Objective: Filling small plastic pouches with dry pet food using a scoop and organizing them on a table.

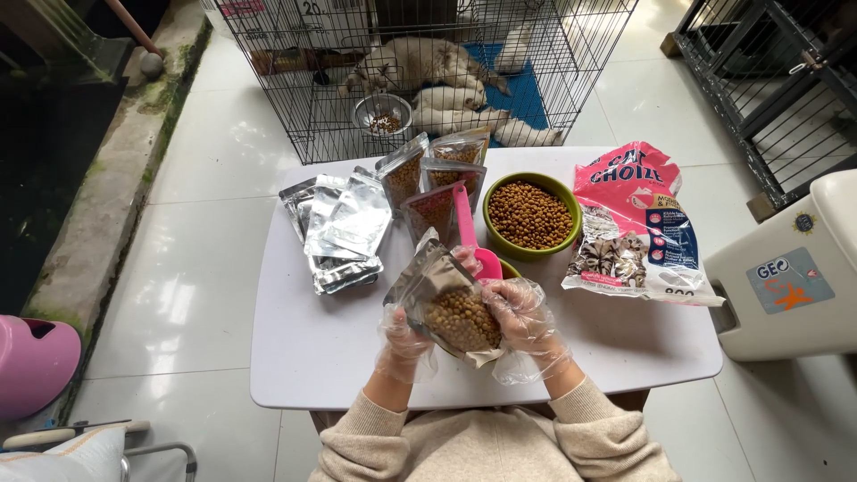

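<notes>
Over the middle of the white worktop (321, 357), two hands in thin clear gloves are holding one small clear pouch of brown cat kibble (451, 308). The left hand (403, 344) is wrapping its grip around the left side of the pouch, and the right hand (525, 323) is closing its grip on the right side, so both hands are touching it. The pouch is tilting a little, with its open top pointing up and away from the person. Just behind the pouch, a pink scoop (473, 236) is lying with its handle pointing away. Beside the scoop, a green bowl (500, 192) full of kibble is sitting on the worktop. To the right of the bowl, a big pink cat food bag (638, 223) is lying flat. To the left, a pile of empty silver pouches (344, 228) is resting, and a few filled pouches (437, 174) are leaning near the far edge. Behind the worktop, a wire cage (428, 71) is standing on the floor, with cats (428, 67) lying inside by a metal dish (382, 114).
</notes>
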